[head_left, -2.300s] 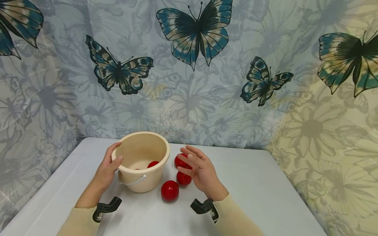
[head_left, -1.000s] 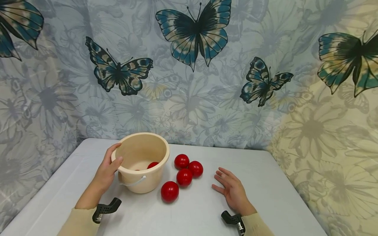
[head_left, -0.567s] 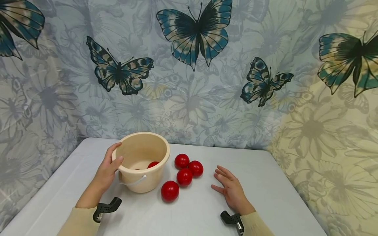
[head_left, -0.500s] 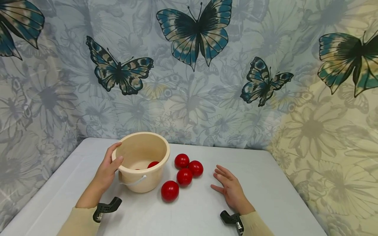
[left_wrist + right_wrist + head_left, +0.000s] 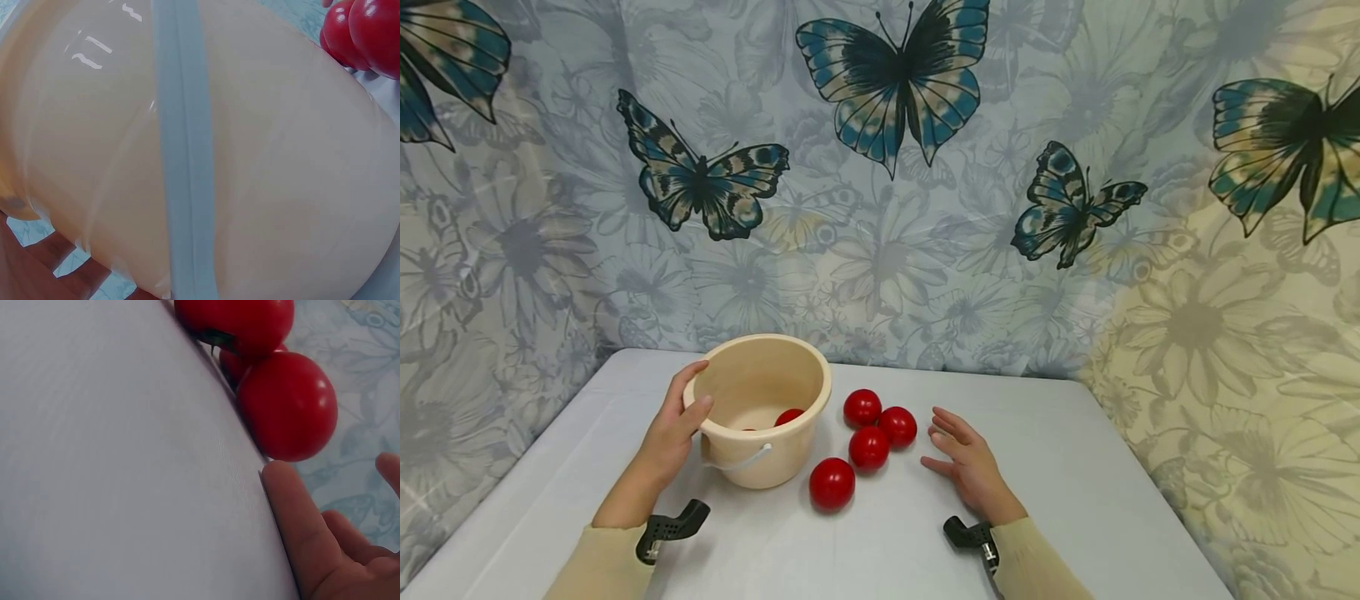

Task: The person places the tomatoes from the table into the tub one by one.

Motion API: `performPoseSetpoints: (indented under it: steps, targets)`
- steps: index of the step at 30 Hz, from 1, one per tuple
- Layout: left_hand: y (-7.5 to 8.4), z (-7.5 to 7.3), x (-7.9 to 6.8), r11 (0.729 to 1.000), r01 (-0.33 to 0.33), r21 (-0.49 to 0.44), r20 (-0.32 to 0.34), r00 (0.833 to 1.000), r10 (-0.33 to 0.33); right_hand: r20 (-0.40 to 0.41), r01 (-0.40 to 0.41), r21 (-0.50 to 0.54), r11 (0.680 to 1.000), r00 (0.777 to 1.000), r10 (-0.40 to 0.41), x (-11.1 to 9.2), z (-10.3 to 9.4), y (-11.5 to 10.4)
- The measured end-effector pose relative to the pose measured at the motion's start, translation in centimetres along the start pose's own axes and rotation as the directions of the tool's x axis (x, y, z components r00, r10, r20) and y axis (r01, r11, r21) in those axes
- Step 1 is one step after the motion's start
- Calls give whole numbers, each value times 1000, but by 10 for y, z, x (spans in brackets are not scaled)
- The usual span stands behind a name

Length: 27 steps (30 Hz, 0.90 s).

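Note:
My left hand point(image 5: 668, 433) grips the rim of a cream plastic bucket point(image 5: 760, 462) at its left side, thumb over the edge. In the left wrist view the bucket's wall point(image 5: 281, 150) and its pale handle point(image 5: 187, 150) fill most of the picture. A red tomato point(image 5: 789, 417) lies inside the bucket, and a sliver of another red thing shows beside it. Several tomatoes point(image 5: 868, 448) rest on the table right of the bucket. Just right of them is my right hand point(image 5: 970, 471), fingers spread and holding nothing; in the right wrist view a fingertip is near a tomato point(image 5: 287, 406).
A white-covered table point(image 5: 1075, 500) carries everything. Behind it hangs a cloth point(image 5: 887, 275) printed with butterflies and flowers. Each wrist wears a black camera mount, such as the left mount point(image 5: 672, 529). The nearest tomato point(image 5: 832, 484) lies in front of the others.
The right hand first drew back from over the tomatoes to the right, and in the last half second moved slightly left toward them. Left hand, bucket and tomatoes stay in place.

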<state>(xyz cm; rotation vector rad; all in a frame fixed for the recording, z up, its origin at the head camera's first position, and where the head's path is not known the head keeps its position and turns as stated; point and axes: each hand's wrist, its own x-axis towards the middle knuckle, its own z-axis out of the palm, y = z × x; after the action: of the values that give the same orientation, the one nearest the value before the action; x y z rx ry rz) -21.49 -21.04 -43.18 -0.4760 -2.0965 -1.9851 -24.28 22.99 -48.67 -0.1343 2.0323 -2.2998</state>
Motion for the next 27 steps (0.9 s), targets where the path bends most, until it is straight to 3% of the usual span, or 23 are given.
performPoseSetpoints:
  steps: [27]
  targets:
    - [0,0,0,1000,6,6,-1,1000,-6,59,9,-143,990,998,0,33,33,9]
